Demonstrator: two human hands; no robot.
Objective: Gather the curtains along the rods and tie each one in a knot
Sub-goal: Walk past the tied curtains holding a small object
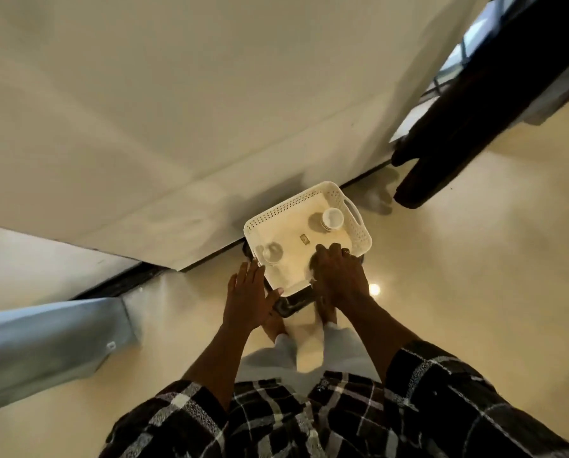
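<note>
Gathering is judged not yet begun. The curtain point(458, 127) hangs at 2 o'clock, well apart from both hands. The left hand point(248, 295) is spread flat, holding nothing, at the 8 o'clock edge of the tray point(293, 203). The right hand point(339, 276) is laid on the 5 o'clock rim; whether it grips cannot be told. The curtain must be reached next.

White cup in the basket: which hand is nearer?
Right. The right hand lies over the basket's near rim, just short of the white cup. The left hand is outside the near left corner, beside the clear glass.
</note>
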